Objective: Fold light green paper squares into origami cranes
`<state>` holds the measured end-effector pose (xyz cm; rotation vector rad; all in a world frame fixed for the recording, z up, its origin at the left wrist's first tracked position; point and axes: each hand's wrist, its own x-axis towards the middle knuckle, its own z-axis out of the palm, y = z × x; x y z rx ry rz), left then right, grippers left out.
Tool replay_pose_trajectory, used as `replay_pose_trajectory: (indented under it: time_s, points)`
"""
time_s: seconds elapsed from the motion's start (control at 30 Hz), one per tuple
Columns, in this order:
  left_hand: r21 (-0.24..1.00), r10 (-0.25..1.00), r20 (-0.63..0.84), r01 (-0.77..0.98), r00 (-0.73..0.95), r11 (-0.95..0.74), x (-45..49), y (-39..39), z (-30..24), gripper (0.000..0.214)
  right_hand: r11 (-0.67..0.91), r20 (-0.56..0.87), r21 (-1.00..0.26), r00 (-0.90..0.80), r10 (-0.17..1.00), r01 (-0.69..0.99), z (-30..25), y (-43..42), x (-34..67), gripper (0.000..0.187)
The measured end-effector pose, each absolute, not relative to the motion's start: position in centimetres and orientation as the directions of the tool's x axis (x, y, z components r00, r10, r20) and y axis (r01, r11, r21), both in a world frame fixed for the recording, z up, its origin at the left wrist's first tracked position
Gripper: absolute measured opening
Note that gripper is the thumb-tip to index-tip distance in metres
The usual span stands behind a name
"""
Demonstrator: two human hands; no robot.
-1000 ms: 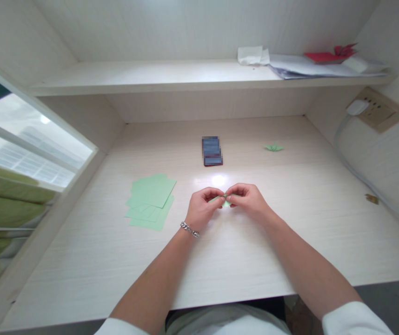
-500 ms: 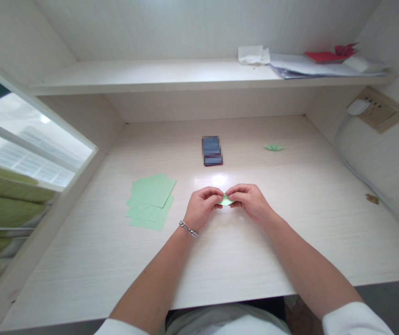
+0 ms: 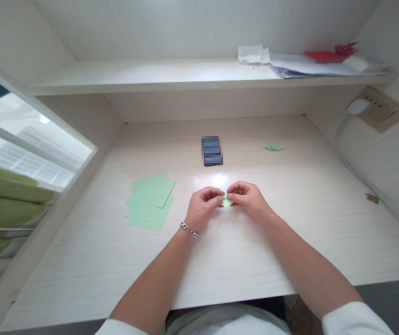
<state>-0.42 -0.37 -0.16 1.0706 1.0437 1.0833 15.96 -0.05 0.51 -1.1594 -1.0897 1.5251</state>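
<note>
Between my two hands is a small folded piece of green paper (image 3: 226,201), partly covered by my fingers. My left hand (image 3: 202,204) pinches its left side between thumb and fingers; a silver chain bracelet (image 3: 189,230) is on that wrist. On the other side, my right hand (image 3: 248,197) pinches the paper's right edge. Several sheets of green paper (image 3: 152,190) lie in a loose pile to the left of my hands. A folded green paper crane (image 3: 274,147) rests farther back on the right.
A phone (image 3: 212,150) with a blurred screen lies beyond my hands. At the right wall, a white plug sits in a socket (image 3: 381,109), its grey cable (image 3: 351,165) trailing over the desk. The shelf (image 3: 143,74) above holds papers (image 3: 311,66) and a red folded piece (image 3: 346,49).
My right fingers have shifted slightly on the green paper, and its folded shape between the fingertips looks a little different. Everything else on the desk stays in place.
</note>
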Motion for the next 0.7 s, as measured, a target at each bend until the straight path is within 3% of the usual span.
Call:
replay_pose_trajectory:
  time_s: [0.37,0.7]
  points:
    - [0.975,0.982,-0.136,-0.160,0.130,0.157,-0.33,-0.26,-0.42,0.024,-0.155,-0.137,-0.982,-0.154,0.978,-0.108,0.12,0.06,16.01,0.016]
    - [0.965,0.985,-0.125,-0.214,0.121,0.149,-0.52,-0.14,-0.71,0.029,-0.219,-0.188,-0.960,-0.175,0.966,-0.174,0.51,0.04,15.92,0.015]
